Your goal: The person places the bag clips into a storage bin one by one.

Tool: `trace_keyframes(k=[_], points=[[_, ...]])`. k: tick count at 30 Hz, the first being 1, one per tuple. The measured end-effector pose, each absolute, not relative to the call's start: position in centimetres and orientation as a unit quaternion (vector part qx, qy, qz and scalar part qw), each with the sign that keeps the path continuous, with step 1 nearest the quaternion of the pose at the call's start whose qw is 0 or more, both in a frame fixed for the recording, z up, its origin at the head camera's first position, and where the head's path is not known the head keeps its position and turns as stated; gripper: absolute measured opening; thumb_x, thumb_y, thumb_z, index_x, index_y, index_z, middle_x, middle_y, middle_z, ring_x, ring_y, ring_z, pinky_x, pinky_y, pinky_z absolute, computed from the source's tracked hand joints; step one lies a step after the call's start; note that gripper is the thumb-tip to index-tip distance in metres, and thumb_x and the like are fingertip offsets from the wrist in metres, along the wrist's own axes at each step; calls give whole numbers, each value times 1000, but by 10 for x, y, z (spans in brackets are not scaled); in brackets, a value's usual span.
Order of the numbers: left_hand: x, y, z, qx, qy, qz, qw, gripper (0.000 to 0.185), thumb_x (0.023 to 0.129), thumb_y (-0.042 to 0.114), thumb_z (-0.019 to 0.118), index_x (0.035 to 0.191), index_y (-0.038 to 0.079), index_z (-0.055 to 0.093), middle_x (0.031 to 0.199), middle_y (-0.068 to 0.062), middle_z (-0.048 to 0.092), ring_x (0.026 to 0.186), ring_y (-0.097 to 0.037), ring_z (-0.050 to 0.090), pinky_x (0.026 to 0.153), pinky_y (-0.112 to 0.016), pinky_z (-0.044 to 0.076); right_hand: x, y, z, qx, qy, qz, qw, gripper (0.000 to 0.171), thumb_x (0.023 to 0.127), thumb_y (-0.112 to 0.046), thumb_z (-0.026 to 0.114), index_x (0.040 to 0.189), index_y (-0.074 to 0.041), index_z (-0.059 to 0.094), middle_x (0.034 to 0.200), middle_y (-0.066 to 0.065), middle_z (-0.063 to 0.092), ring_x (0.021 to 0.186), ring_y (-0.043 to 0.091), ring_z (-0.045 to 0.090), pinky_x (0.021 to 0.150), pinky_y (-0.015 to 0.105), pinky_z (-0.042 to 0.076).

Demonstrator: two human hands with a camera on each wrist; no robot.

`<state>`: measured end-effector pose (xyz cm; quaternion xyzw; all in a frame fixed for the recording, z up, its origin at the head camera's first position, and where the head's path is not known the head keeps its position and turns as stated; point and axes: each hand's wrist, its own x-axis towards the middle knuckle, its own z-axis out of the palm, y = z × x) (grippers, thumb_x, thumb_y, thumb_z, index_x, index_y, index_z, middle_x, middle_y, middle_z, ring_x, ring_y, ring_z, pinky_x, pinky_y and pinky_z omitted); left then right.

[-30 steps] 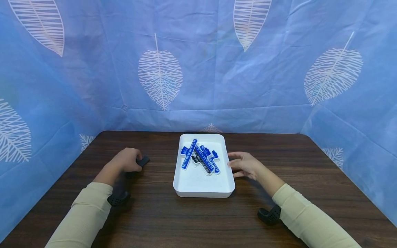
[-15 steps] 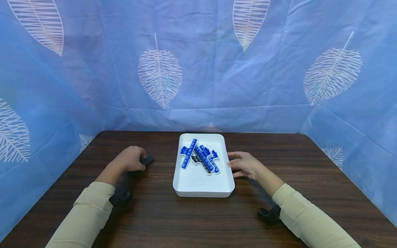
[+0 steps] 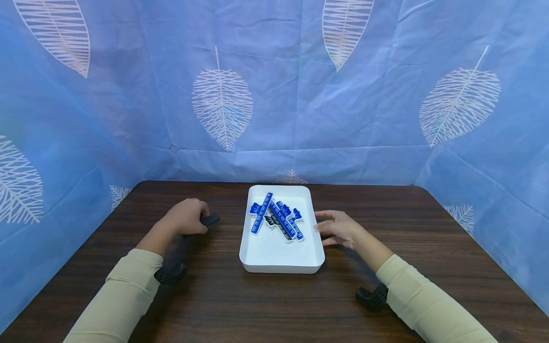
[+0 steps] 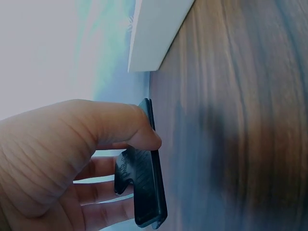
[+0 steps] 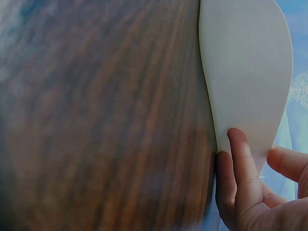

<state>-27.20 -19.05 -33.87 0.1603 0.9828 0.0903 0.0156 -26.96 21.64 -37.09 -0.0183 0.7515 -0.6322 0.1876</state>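
Observation:
My left hand point(image 3: 186, 216) pinches a flat black piece point(image 3: 210, 219) between thumb and fingers, to the left of the white tray point(image 3: 279, 259). In the left wrist view the black piece point(image 4: 149, 187) shows a long straight bar and a notched, shaped side; the thumb lies over the bar. My right hand point(image 3: 340, 228) rests fingertips against the tray's right side, the fingers fairly straight. Seen from the right wrist, fingertips point(image 5: 236, 137) lie on the tray's outer wall point(image 5: 245, 72). Inside the tray are several flat blue cutouts point(image 3: 262, 214) and a black one point(image 3: 286, 234), overlapping, with ruler-like markings.
The tray stands on a dark wood table point(image 3: 223, 305), near its far edge. A blue cloth point(image 3: 274, 109) with white leaf prints hangs behind and at both sides. Black wrist devices point(image 3: 170, 275) are worn at both sleeves.
My left hand has slid slightly right and a little away with the black piece, nearer the tray. The right hand and the tray stay in place.

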Motion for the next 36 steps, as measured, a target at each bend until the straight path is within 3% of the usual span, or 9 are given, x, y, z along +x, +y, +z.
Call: trace_keyframes(k=[30, 36], points=[[-274, -148, -316, 199, 977, 76, -16, 28, 71, 19, 81, 95, 8, 71, 91, -5, 63, 81, -22, 55, 77, -41, 53, -270, 218, -371, -20, 750, -633, 190, 61, 95, -1, 59, 149, 2, 31, 128, 29, 54, 104, 32, 64, 78, 45, 56], [-275, -139, -309, 214, 974, 69, -19, 27, 69, 18, 81, 93, 9, 70, 91, -5, 63, 80, -22, 54, 73, -39, 53, -270, 218, -372, -21, 751, -632, 189, 61, 95, -2, 60, 149, 1, 31, 127, 29, 54, 105, 33, 63, 78, 45, 56]])
